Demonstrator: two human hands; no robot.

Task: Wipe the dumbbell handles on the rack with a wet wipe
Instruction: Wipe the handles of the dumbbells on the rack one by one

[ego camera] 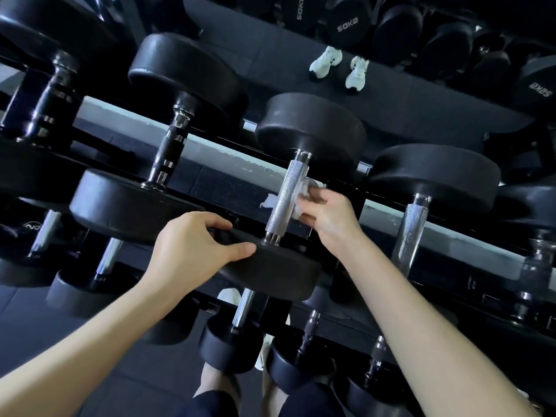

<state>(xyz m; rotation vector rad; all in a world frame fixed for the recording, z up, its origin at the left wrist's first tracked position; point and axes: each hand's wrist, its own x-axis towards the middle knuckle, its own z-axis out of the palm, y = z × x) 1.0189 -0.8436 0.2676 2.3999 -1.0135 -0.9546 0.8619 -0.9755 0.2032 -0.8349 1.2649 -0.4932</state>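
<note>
Brand lettering "soke", pale on black, is legible on the round end face of the upper-centre dumbbell head (347, 25). The same word runs vertically on the neighbouring head (299, 9) to its left, partly cut by the top edge of the frame. It appears again, upside down, on the far-right head (540, 87). The left-edge head (30, 226) carries pale lettering, partly hidden and not legible.

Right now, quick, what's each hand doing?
Left hand: grips the dumbbell's near head.
Right hand: pinches the wipe, which passes behind the handle.
</note>
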